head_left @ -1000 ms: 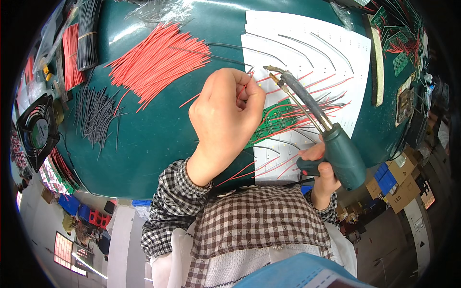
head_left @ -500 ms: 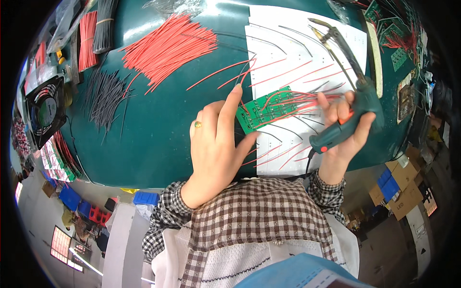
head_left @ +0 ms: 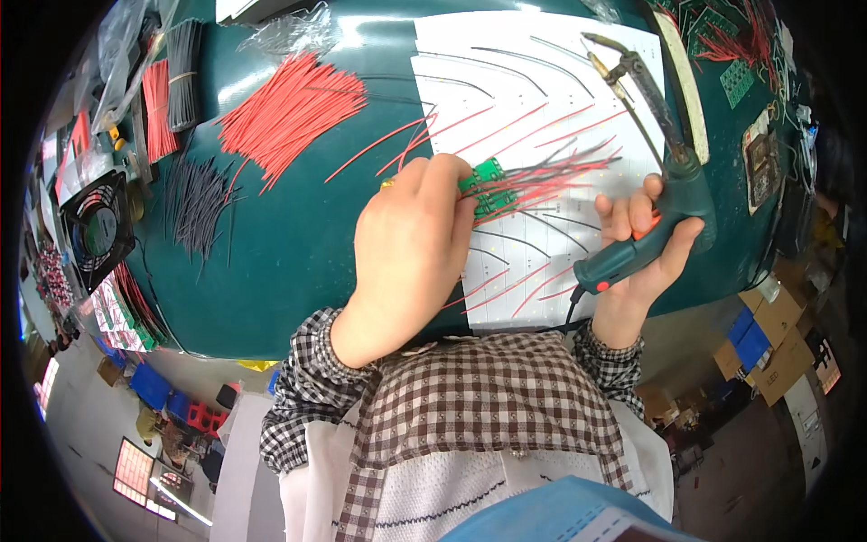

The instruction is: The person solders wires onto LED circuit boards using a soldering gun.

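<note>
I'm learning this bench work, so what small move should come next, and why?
I'd probably ease the left grip back toward the left edge of the green circuit board: it hides the board's left part, and the soldering gun in the right grip has its tip well clear of the board.

L hand grips grn PCB; red/blk leads fan toward 2–3 o'clock. R hand, at L hand's 3, holds pistol-type soldering iron, tip toward 12, clear of PCB. From L hand, on counter: wht sheet w/ loose wires, 2; red wire pile, 10–11; blk wire pile, approx 9.
</note>
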{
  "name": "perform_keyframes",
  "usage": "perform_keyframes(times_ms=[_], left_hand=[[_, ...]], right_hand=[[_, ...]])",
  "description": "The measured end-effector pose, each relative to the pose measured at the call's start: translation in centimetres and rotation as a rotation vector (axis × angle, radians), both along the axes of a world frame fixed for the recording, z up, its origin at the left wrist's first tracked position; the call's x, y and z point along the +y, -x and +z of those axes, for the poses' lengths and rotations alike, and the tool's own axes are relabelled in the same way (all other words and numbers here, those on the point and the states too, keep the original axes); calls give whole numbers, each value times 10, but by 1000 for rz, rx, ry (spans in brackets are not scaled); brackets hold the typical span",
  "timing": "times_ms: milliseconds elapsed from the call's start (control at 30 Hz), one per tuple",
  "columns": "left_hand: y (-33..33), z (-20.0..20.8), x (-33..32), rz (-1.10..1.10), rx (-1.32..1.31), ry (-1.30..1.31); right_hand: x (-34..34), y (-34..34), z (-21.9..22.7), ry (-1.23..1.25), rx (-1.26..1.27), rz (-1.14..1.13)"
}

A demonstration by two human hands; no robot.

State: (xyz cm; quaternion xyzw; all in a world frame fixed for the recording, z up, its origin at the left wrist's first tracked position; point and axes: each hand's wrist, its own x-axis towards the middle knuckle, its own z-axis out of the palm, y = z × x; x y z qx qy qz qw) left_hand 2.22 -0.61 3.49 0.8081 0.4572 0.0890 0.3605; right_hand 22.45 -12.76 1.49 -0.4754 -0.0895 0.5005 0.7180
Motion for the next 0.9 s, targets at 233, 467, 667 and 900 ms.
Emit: perform_keyframes(times_ms=[233, 467, 667, 900], left_hand=[[12, -11, 10, -71, -311, 170], [12, -11, 13, 3, -254, 237], [8, -6, 18, -168, -127, 225], [14, -11, 14, -300, -129, 92]], right_hand=[[1, -5, -2, -31, 26, 7], [23, -4, 0, -57, 51, 20], [46, 3, -7, -93, 92, 49], [43, 5, -18, -69, 80, 1]])
